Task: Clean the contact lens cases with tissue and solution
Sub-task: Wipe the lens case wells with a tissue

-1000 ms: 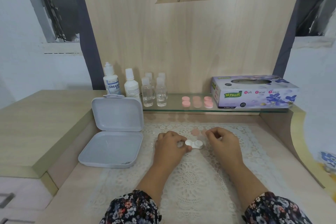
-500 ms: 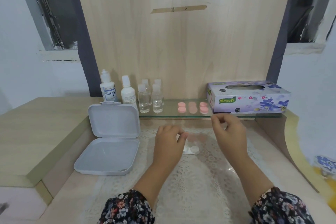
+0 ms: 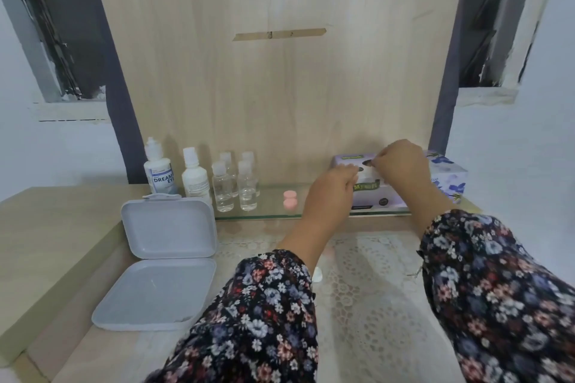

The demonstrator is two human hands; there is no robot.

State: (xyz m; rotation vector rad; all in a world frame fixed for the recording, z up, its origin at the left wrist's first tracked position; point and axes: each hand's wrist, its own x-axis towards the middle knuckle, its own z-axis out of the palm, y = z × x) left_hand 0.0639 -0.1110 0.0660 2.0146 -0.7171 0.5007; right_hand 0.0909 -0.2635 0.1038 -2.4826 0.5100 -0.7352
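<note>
From the head camera, both hands reached to the tissue box (image 3: 448, 179) at about two o'clock on the glass shelf (image 3: 270, 210). The right hand (image 3: 399, 165) hovered over the box's top opening, fingertips pinched together, apparently on a tissue, though blur hid it. The left hand (image 3: 331, 193) rested against the box's left end, fingers curled; its grip could not be told. Two pink caps (image 3: 290, 199) lay at twelve o'clock. Six bottles stood at eleven: two white solution bottles (image 3: 159, 171), four clear bottles (image 3: 222, 188). One open grey box (image 3: 161, 261) sat at nine. A white lens case (image 3: 318, 274) peeked out beneath the left sleeve (image 3: 258, 314), on the lace mat (image 3: 367, 289).
</note>
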